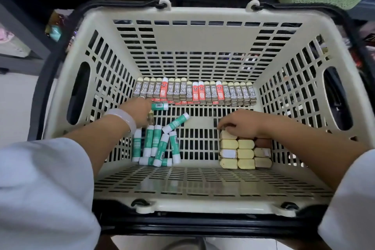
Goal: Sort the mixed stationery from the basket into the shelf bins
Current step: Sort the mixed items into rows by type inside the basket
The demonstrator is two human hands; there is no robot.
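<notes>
along the basket's (182,207) far wall the left hand (140,107) pinches a 2b eraser (140,89); right hand (238,125) curls over yellow blocks (245,154) near the right wall; best lift one kind cleanly.

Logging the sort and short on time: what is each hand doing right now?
Left hand: reaching among the glue sticks; whether it grips one cannot be told.
Right hand: fingers curled over the top of the yellow eraser stack.

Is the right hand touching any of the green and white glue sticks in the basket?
No, the right hand rests on the stacked yellow erasers, apart from the glue sticks.
</notes>
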